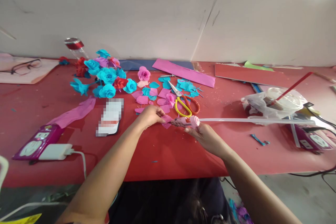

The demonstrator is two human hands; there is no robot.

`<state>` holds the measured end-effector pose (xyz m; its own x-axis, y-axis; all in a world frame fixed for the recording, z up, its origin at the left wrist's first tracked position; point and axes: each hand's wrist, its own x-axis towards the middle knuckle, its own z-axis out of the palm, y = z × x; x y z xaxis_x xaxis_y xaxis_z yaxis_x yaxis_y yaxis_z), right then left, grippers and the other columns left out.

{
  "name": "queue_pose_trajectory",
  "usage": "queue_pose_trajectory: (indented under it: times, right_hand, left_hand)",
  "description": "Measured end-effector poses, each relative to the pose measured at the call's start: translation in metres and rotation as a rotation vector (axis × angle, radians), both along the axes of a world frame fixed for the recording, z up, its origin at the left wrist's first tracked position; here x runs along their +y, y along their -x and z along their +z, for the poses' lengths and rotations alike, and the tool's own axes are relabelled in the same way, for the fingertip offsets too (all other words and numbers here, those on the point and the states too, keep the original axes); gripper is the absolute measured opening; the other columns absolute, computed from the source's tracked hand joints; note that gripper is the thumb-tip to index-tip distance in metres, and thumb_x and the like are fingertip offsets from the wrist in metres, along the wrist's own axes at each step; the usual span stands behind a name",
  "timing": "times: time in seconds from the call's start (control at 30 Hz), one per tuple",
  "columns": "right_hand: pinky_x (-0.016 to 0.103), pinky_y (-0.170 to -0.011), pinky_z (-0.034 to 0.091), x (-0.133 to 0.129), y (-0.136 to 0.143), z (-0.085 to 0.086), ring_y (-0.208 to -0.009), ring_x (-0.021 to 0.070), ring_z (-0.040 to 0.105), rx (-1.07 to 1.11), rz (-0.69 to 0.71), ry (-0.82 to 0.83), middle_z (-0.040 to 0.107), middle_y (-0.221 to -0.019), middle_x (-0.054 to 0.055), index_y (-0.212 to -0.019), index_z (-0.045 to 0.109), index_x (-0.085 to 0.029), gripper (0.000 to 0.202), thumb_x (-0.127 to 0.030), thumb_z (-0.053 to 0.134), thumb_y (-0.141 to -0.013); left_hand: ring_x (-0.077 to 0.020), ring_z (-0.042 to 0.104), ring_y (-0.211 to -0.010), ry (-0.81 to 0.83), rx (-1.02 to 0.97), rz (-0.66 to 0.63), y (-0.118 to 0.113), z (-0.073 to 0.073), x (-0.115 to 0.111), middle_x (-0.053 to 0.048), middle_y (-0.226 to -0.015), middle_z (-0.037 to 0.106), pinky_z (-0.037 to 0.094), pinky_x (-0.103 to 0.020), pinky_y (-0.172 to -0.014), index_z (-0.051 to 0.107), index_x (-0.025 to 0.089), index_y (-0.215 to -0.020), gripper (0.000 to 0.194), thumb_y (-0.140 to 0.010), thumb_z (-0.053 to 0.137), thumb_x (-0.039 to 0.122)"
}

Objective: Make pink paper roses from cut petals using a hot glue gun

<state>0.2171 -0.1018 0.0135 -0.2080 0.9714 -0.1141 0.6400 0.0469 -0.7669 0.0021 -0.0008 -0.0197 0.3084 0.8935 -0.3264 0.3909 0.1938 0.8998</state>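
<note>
Between the fingertips of my left hand [153, 117] is a pink paper petal [166, 121], held just above the red table. My right hand [206, 135] is wrapped round a pink glue gun [193, 121], whose nozzle points left at the petal. A long white glue stick [236, 120] runs out of the gun's back toward the right. Beyond the hands lie scissors [183, 106] with one yellow and one orange handle. Loose pink petals [142, 99] and blue petals [187, 85] are spread behind my left hand, with a finished pink flower [144, 73] behind them.
Blue, red and purple paper flowers [107, 75] stand at the left back, near a phone [110, 117]. A purple power strip [39, 141] with a white charger is at the left. On the right are a plastic bag [254, 103], a cup with a red straw [285, 98] and cables.
</note>
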Motion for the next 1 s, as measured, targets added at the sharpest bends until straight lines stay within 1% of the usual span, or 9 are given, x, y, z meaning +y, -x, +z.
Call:
queue_pose_trajectory:
  times: [0.17, 0.23, 0.43, 0.53, 0.63, 0.7, 0.83, 0.9, 1.0]
  right_hand:
    - [0.027, -0.062, 0.047, 0.002, -0.001, -0.002, -0.069, 0.0210, 0.062, -0.003, -0.016, -0.043, 0.063, -0.069, 0.001, -0.098, 0.065, -0.024, 0.031, -0.047, 0.047, -0.089]
    - [0.027, -0.061, 0.047, 0.002, -0.002, -0.002, -0.068, 0.0212, 0.062, -0.011, -0.028, -0.049, 0.063, -0.067, 0.001, -0.096, 0.065, -0.024, 0.030, -0.046, 0.047, -0.089]
    - [0.027, -0.068, 0.048, 0.004, -0.003, 0.001, -0.079, 0.0219, 0.064, 0.002, -0.025, -0.060, 0.068, -0.083, 0.002, -0.103, 0.065, -0.024, 0.031, -0.044, 0.046, -0.090]
    - [0.027, -0.063, 0.047, 0.004, -0.003, 0.000, -0.073, 0.0217, 0.064, -0.057, -0.056, -0.040, 0.068, -0.080, 0.003, -0.100, 0.066, -0.021, 0.034, -0.046, 0.045, -0.090]
    - [0.028, -0.059, 0.046, 0.003, -0.002, 0.001, -0.066, 0.0216, 0.062, -0.112, -0.082, -0.023, 0.068, -0.073, 0.004, -0.096, 0.068, -0.020, 0.036, -0.048, 0.045, -0.089]
    - [0.029, -0.062, 0.047, 0.002, -0.002, 0.003, -0.069, 0.0229, 0.063, -0.106, -0.075, -0.038, 0.068, -0.071, 0.004, -0.097, 0.069, -0.021, 0.035, -0.047, 0.046, -0.089]
    - [0.030, -0.073, 0.048, -0.001, -0.002, 0.006, -0.083, 0.0262, 0.066, -0.078, -0.045, -0.056, 0.071, -0.085, 0.007, -0.103, 0.068, -0.021, 0.035, -0.044, 0.045, -0.090]
    - [0.030, -0.073, 0.048, -0.003, -0.004, 0.005, -0.082, 0.0262, 0.066, -0.099, -0.057, -0.066, 0.072, -0.085, 0.007, -0.101, 0.069, -0.021, 0.034, -0.044, 0.046, -0.090]
    - [0.029, -0.068, 0.048, -0.004, -0.005, 0.003, -0.077, 0.0257, 0.066, -0.137, -0.095, -0.067, 0.072, -0.080, 0.006, -0.095, 0.070, -0.020, 0.034, -0.044, 0.047, -0.089]
  left_hand:
    - [-0.0141, 0.056, -0.060, -0.002, -0.003, 0.001, 0.000, -0.002, 0.001, 0.002, -0.058, 0.062, 0.043, -0.026, -0.061, 0.065, 0.016, -0.062, 0.018, -0.049, 0.073, 0.008]
    - [-0.0140, 0.056, -0.061, 0.004, -0.007, 0.001, 0.000, -0.002, 0.001, 0.002, -0.058, 0.062, 0.043, -0.026, -0.062, 0.065, 0.016, -0.063, 0.018, -0.049, 0.073, 0.007]
    - [-0.0136, 0.054, -0.060, -0.002, -0.001, -0.003, 0.001, -0.003, 0.002, 0.003, -0.057, 0.059, 0.041, -0.026, -0.060, 0.064, 0.016, -0.062, 0.017, -0.049, 0.072, 0.008]
    - [-0.0137, 0.054, -0.060, -0.002, -0.017, 0.004, 0.001, -0.006, 0.003, 0.003, -0.057, 0.059, 0.041, -0.026, -0.061, 0.063, 0.016, -0.061, 0.018, -0.048, 0.072, 0.009]
    - [-0.0139, 0.054, -0.060, -0.004, -0.025, 0.017, 0.002, -0.010, 0.004, 0.003, -0.057, 0.059, 0.042, -0.026, -0.062, 0.063, 0.016, -0.061, 0.019, -0.047, 0.073, 0.009]
    - [-0.0143, 0.055, -0.061, -0.009, -0.020, 0.024, 0.002, -0.012, 0.005, 0.003, -0.058, 0.060, 0.043, -0.027, -0.062, 0.064, 0.016, -0.061, 0.020, -0.046, 0.074, 0.010]
    - [-0.0151, 0.058, -0.063, 0.002, -0.021, 0.033, 0.001, -0.012, 0.006, 0.001, -0.061, 0.063, 0.045, -0.027, -0.063, 0.065, 0.016, -0.062, 0.021, -0.045, 0.075, 0.009]
    - [-0.0154, 0.058, -0.063, 0.008, -0.026, 0.033, 0.001, -0.011, 0.005, 0.000, -0.061, 0.063, 0.045, -0.028, -0.063, 0.065, 0.015, -0.062, 0.020, -0.045, 0.074, 0.008]
    - [-0.0155, 0.058, -0.063, 0.007, -0.027, 0.031, 0.001, -0.009, 0.004, 0.000, -0.061, 0.063, 0.046, -0.028, -0.063, 0.066, 0.015, -0.061, 0.020, -0.046, 0.074, 0.008]
